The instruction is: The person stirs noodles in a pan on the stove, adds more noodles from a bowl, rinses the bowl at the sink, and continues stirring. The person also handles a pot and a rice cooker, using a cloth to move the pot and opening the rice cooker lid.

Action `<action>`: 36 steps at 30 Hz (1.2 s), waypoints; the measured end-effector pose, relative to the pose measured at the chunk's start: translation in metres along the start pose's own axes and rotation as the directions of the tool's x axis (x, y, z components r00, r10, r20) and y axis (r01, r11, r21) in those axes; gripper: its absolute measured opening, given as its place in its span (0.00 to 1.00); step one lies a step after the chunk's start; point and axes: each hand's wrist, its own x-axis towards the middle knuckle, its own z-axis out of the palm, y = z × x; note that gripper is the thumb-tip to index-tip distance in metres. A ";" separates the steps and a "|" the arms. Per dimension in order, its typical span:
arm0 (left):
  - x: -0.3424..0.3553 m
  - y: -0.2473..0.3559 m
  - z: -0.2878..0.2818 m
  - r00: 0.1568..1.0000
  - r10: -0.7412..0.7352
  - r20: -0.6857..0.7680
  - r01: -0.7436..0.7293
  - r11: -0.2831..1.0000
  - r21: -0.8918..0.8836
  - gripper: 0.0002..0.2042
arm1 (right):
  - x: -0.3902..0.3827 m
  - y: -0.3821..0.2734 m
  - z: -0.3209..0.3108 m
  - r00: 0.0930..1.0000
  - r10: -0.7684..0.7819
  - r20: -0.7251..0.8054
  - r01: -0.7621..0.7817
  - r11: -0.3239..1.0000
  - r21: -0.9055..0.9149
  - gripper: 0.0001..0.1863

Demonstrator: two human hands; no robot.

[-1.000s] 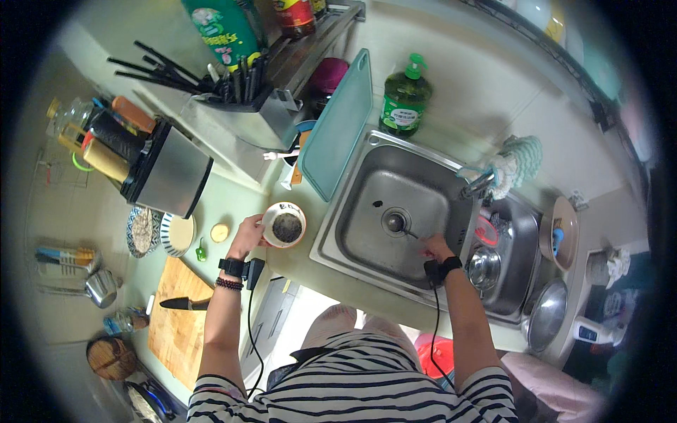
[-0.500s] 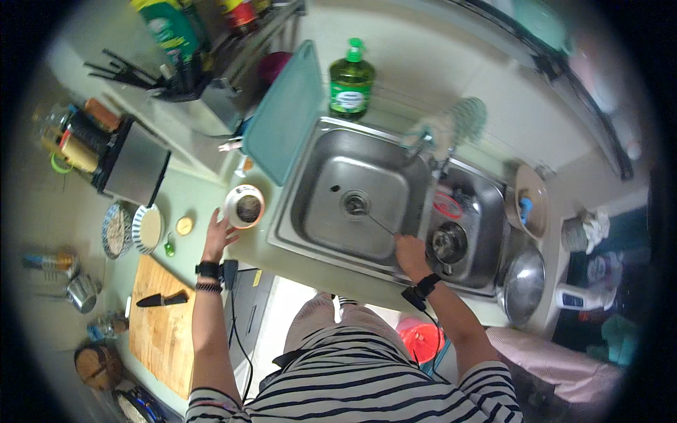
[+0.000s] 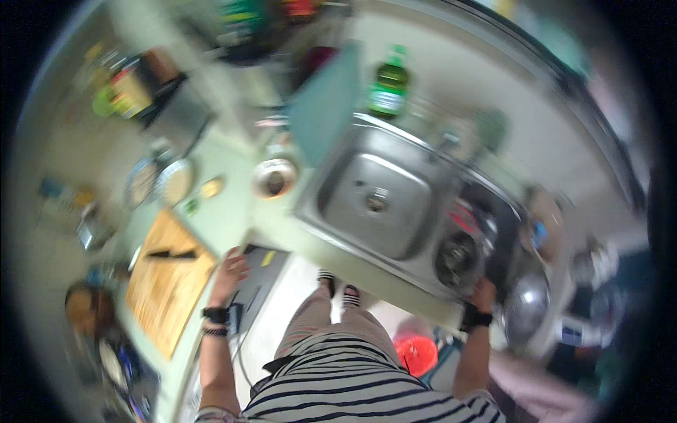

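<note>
- Hanging just beside the right edge of the wooden cutting board (image 3: 166, 282), the left hand (image 3: 229, 273) has its fingers loosely bent and released.
- At the front of the right basin (image 3: 504, 211), the right hand (image 3: 483, 292) is blurred, close to a round vessel (image 3: 457, 259); whether its fingers grasp anything, I cannot tell.
- That vessel sits inside the right basin, near a red item (image 3: 462, 213).
- Pale green, the counter (image 3: 229, 218) bears a light bowl with dark contents (image 3: 259, 185), left of the sink and well apart from both hands.
- Farther left are two patterned bowls (image 3: 143, 182), a pale yellow piece (image 3: 211, 187) and something small and green (image 3: 191, 206).
- Lying on the cutting board is a dark knife (image 3: 173, 254).
- Bare steel shows in the left basin (image 3: 402, 218) around its drain (image 3: 376, 203).
- Behind the sink, a green pump bottle (image 3: 389, 90) stands before a pale wall (image 3: 451, 70), beside a leaning teal board (image 3: 328, 109).
- Right of the sink lie a shiny metal dome (image 3: 527, 307) and a beige tub.
- Below, a red bucket (image 3: 416, 354) stands on the light floor (image 3: 296, 282).
</note>
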 end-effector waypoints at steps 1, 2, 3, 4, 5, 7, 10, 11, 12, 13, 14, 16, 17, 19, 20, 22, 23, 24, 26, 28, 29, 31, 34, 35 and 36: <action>-0.013 -0.007 -0.002 0.997 0.060 0.053 -0.059 0.998 -0.031 0.26 | 0.012 0.001 -0.006 0.959 -0.167 -0.230 0.021 0.849 -0.527 0.09; -0.020 -0.009 -0.007 0.993 0.025 0.118 -0.025 1.000 -0.002 0.24 | 0.024 0.001 -0.006 0.929 -0.257 -0.267 -0.037 0.651 -0.758 0.09; -0.036 -0.016 -0.010 0.997 0.022 0.068 -0.028 0.996 0.086 0.20 | 0.036 0.001 0.001 0.929 -0.289 -0.232 -0.060 0.501 -0.864 0.09; -0.047 -0.020 -0.016 0.997 -0.068 0.036 0.061 0.985 0.161 0.18 | 0.045 0.003 0.012 0.913 -0.314 -0.260 -0.151 0.331 -0.932 0.10; -0.062 -0.024 -0.024 0.999 -0.011 0.039 0.005 0.990 0.138 0.18 | 0.051 0.006 0.029 0.928 -0.343 -0.145 -0.073 0.215 -0.974 0.10; -0.092 -0.034 -0.042 0.992 0.104 -0.072 -0.081 0.958 0.274 0.19 | 0.056 0.020 0.069 0.924 -0.378 -0.053 -0.074 -0.039 -0.997 0.11; -0.152 -0.055 -0.088 0.976 0.086 -0.201 -0.026 0.959 0.281 0.21 | 0.046 0.045 0.132 0.908 -0.413 0.078 -0.070 -0.331 -0.941 0.12; -0.170 -0.065 -0.101 0.965 0.082 -0.249 -0.016 0.966 0.257 0.21 | 0.044 0.056 0.154 0.896 -0.422 0.139 -0.051 -0.408 -0.912 0.13; -0.190 -0.076 -0.114 0.955 0.070 -0.288 0.000 0.972 0.237 0.21 | 0.041 0.066 0.179 0.877 -0.437 0.198 -0.033 -0.468 -0.883 0.13; -0.208 -0.088 -0.126 0.947 0.039 -0.319 0.033 0.976 0.217 0.17 | 0.039 0.081 0.205 0.858 -0.440 0.264 -0.001 -0.515 -0.857 0.14; -0.227 -0.100 -0.138 0.922 0.052 -0.383 0.045 0.969 0.241 0.15 | 0.034 0.097 0.235 0.842 -0.423 0.336 0.050 -0.558 -0.829 0.14; -0.262 -0.127 -0.164 0.850 0.076 -0.520 -0.006 0.991 0.135 0.15 | 0.011 0.142 0.312 0.816 -0.308 0.489 0.224 -0.612 -0.759 0.15; -0.277 -0.142 -0.179 0.823 0.091 -0.560 -0.032 0.993 0.115 0.13 | -0.006 0.179 0.360 0.800 -0.188 0.570 0.358 -0.613 -0.704 0.16; -0.309 -0.170 -0.208 0.719 0.205 -0.664 -0.141 0.979 0.150 0.13 | -0.069 0.270 0.473 0.658 0.070 0.750 0.691 -0.452 -0.564 0.17; -0.327 -0.187 -0.219 0.659 0.255 -0.707 -0.188 0.967 0.173 0.13 | -0.124 0.328 0.519 0.375 -0.082 0.923 0.885 -0.264 -0.383 0.12; -0.361 -0.218 -0.235 0.617 0.250 -0.746 -0.122 0.967 0.224 0.10 | -0.240 0.431 0.633 0.405 0.316 0.858 0.854 0.206 -0.479 0.14; -0.379 -0.233 -0.239 0.550 0.281 -0.787 -0.096 0.957 0.275 0.14 | -0.315 0.479 0.675 0.289 0.380 0.879 0.910 0.174 -0.375 0.13; -0.394 -0.249 -0.246 0.453 0.352 -0.819 -0.077 0.931 0.358 0.18 | -0.389 0.513 0.700 0.160 0.397 0.904 0.835 0.434 -0.338 0.12; -0.437 -0.278 -0.265 0.559 0.090 -0.824 -0.054 0.996 0.073 0.27 | -0.535 0.565 0.746 -0.064 0.538 0.840 0.838 0.487 -0.248 0.14; -0.477 -0.299 -0.276 0.550 -0.082 -0.831 -0.056 0.989 -0.135 0.25 | -0.668 0.597 0.771 -0.283 0.512 0.811 0.645 0.727 -0.234 0.17; -0.495 -0.306 -0.280 0.526 -0.113 -0.843 -0.071 0.982 -0.176 0.24 | -0.722 0.606 0.777 -0.308 0.519 0.798 0.645 0.730 -0.226 0.19; -0.522 -0.323 -0.284 0.479 -0.168 -0.862 -0.109 0.962 -0.249 0.23 | -0.795 0.617 0.783 -0.331 0.588 0.738 0.791 0.599 -0.122 0.30; -0.555 -0.342 -0.290 0.302 -0.203 -0.931 -0.183 0.947 -0.265 0.22 | -0.832 0.618 0.784 -0.461 0.669 0.584 0.879 0.437 0.193 0.30; -0.564 -0.349 -0.292 0.242 -0.221 -0.945 -0.196 0.942 -0.271 0.22 | -0.830 0.617 0.786 -0.497 0.646 0.579 0.866 0.409 0.286 0.29; -0.573 -0.355 -0.293 0.182 -0.226 -0.957 -0.225 0.938 -0.264 0.22 | -0.825 0.614 0.789 -0.512 0.640 0.573 0.859 0.357 0.368 0.28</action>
